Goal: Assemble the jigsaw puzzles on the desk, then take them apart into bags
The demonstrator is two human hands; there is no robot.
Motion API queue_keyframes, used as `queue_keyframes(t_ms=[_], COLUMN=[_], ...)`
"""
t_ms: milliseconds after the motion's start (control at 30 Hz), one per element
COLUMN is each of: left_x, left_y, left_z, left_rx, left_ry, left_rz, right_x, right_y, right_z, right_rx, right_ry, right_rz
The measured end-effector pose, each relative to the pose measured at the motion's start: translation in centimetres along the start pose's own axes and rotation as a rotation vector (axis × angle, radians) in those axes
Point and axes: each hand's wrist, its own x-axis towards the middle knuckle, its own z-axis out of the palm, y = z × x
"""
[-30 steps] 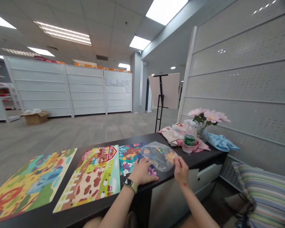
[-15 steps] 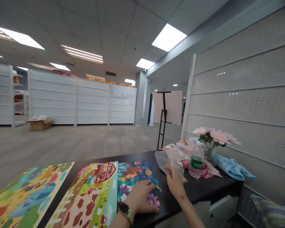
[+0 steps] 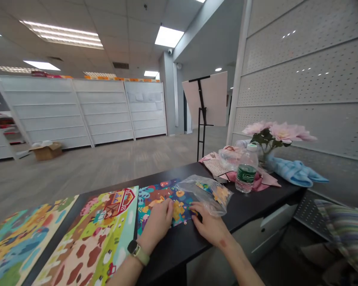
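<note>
A dark blue picture puzzle [image 3: 164,190] with animals and plants lies flat near the middle of the black table [image 3: 173,244]. My left hand [image 3: 157,222], with a watch on the wrist, is closed over its lower part; whatever its fingers hold is hidden. Orange puzzle pieces [image 3: 178,209] show beside these fingers. At the puzzle's right edge, my right hand [image 3: 208,225] rests with thumb and forefinger apart. A clear plastic bag [image 3: 193,183] with colourful pieces inside lies just beyond and touches or nearly touches this hand.
A farm picture [image 3: 98,234] and a yellow-blue picture [image 3: 26,234] lie at left. Toward the right stand a water bottle [image 3: 246,172] and pink flowers [image 3: 282,132], with pink cloths [image 3: 264,180] and a blue cloth [image 3: 296,171]. An easel [image 3: 201,119] stands behind the table.
The view has tilted down and shifted right. My left hand has gone from spread to closed. My right hand has moved off the bag toward the puzzle's edge, and the bag's pieces now show.
</note>
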Motion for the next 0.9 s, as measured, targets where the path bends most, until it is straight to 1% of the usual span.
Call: queue_keyframes(t_ms=[67, 133, 200, 267, 300, 333, 400, 533, 700, 800, 900], left_x=[0.3, 0.1, -0.6, -1.5, -1.9, -2.3, -3.0, -3.5, -3.5, -3.4, -3.3], left_y=[-0.6, -0.5, 0.1, 1.0, 1.4, 1.8, 2.4, 2.9, 3.2, 3.1, 2.8], left_z=[-0.5, -1.1, -1.7, -2.0, -2.1, -2.1, -2.0, -2.0, -2.3, -2.5, -2.8], left_rx=[0.039, 0.055, 0.003, -0.078, -0.103, -0.112, -0.094, -0.03, 0.002, -0.028, -0.059], left_ry=[0.044, 0.024, -0.058, -0.178, -0.231, -0.271, -0.312, -0.325, -0.335, -0.346, -0.373], left_rz=[-0.037, -0.008, 0.107, 0.232, 0.267, 0.278, 0.258, 0.238, 0.262, 0.271, 0.301], right_x=[-0.3, -0.2, -0.1, -0.1, -0.2, -0.3, -0.5, -1.1, -1.5, -1.7, -1.9], right_y=[-0.3, -0.6, -1.0, -1.6, -1.9, -2.2, -2.8, -3.5, -4.1, -4.4, -4.5], right_z=[-0.6, -1.3, -2.1, -2.9, -3.2, -3.6, -4.2, -5.0, -5.1, -4.8, -4.7], right_rx=[-0.025, -0.011, 0.027, 0.061, 0.076, 0.088, 0.106, 0.108, 0.121, 0.103, 0.058], right_ry=[-0.064, -0.126, -0.187, -0.241, -0.266, -0.288, -0.331, -0.409, -0.517, -0.533, -0.515], right_rz=[-0.027, -0.038, -0.047, -0.05, -0.051, -0.051, -0.054, -0.069, -0.06, -0.047, -0.065])
